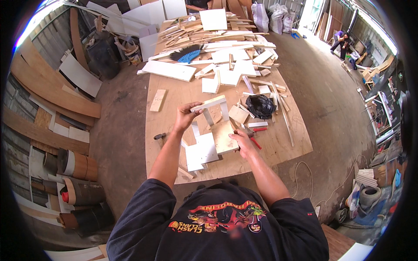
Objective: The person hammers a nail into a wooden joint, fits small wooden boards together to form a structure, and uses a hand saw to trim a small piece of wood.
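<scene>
Both my hands hold a small wooden frame shaped like a chair (225, 135), with a square seat panel, two uprights and a top rail. My left hand (188, 115) is closed around the left end of the rail. At the right edge of the seat panel, my right hand (243, 142) grips with the thumb on top; its other fingers are mostly hidden beneath. Just left of the seat stands a white wooden piece (203, 148) with a flat square top. Red-handled pliers (260, 129) lie beside my right hand. A dark-handled tool (160, 136) rests left of my left forearm.
The plywood table (287, 143) carries a black plastic bag (260, 106), a small board (158, 100), a blue brush (188, 54) and heaped wood offcuts (213, 39) at its far end. Sheets and rolls lean along the left wall. Another person (339, 41) is far right.
</scene>
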The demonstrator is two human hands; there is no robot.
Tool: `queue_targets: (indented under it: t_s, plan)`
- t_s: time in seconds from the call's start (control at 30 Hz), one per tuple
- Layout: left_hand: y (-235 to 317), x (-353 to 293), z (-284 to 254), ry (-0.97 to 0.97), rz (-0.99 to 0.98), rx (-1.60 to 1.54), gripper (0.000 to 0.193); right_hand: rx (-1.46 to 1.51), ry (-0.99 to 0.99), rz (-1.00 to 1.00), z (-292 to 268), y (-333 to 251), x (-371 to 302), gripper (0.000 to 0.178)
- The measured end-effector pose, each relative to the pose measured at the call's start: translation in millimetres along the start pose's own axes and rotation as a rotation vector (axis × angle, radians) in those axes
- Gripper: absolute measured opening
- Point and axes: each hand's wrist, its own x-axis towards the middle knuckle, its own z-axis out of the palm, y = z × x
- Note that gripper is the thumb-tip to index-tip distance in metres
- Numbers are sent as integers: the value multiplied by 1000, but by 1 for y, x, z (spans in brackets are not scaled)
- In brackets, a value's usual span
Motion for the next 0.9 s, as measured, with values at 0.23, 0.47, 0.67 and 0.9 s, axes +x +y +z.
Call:
queue_targets:
  t_s: [0.23, 0.47, 0.67, 0.9]
  plan:
    - [-1, 1, 16, 30, 5, 49, 26, 5, -18, -1, -19, 7, 14, 18]
    - [0, 3, 31, 66, -69, 136, 27, -30, -16, 31, -29, 2, 18, 10]
    - [-10, 9, 42, 41, -71, 165, 26, -86, -20, -3, -52, 13, 29, 10]
    - [-21, 13, 62, 46, -102, 189, 27, -34, -30, 74, -68, 14, 30, 14]
